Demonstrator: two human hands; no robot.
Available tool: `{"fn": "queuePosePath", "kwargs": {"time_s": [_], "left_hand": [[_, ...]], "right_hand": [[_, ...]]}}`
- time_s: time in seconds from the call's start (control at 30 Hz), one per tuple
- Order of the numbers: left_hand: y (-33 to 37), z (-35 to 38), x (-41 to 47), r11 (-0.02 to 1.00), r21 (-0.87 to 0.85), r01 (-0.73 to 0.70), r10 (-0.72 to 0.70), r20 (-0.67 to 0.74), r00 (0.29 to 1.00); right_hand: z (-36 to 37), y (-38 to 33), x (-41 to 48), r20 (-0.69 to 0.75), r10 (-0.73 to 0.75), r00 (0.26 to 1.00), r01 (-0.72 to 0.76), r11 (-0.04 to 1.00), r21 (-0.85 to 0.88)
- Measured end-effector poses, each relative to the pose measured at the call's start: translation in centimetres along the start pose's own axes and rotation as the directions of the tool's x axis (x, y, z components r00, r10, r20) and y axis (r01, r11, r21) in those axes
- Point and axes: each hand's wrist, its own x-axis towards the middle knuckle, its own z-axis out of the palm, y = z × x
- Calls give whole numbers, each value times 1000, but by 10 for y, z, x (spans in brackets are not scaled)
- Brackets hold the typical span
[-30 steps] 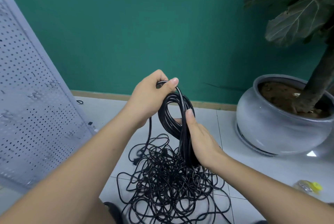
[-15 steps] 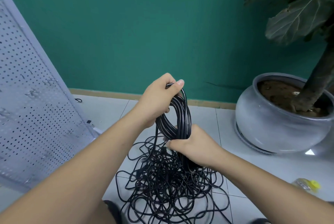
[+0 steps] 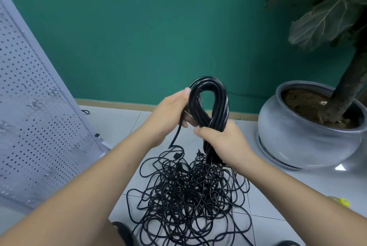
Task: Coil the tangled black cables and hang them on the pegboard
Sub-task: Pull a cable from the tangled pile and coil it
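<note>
A coiled bundle of black cable stands upright between my hands, its loop rising above them. My right hand grips the bundle round its middle. My left hand holds the left side of the loop, thumb up against it, and a loose cable end hangs down from it. Below, a tangled heap of black cables lies on the white tiled floor. The grey pegboard leans at the left, with several small metal hooks on it.
A large grey ceramic pot with a broad-leaved plant stands at the right, close to the heap. A green wall runs behind. A small yellow-capped object lies on the floor at the right edge.
My right hand has closed round the middle of the bundle and lifted it. My left hand has slid from the loop's top down to its left side.
</note>
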Motion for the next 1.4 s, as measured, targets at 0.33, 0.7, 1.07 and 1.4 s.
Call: {"fn": "queuePosePath", "kwargs": {"time_s": [0.33, 0.7, 1.07, 1.4], "left_hand": [[-18, 43, -18, 828, 546, -126, 25, 188, 982], [-14, 36, -26, 636, 744, -204, -58, 310, 949], [12, 1, -42, 630, 658, -413, 102, 457, 883], [3, -2, -17, 646, 527, -552, 364, 423, 830]], "right_hand": [[-21, -4, 17, -138, 56, 989, -32, 985, 172], [-45, 1, 31, 66, 191, 979, -200, 966, 165], [-67, 13, 36, 385, 276, 881, -67, 877, -475], [-11, 17, 17, 473, 271, 838, 253, 575, -778]]}}
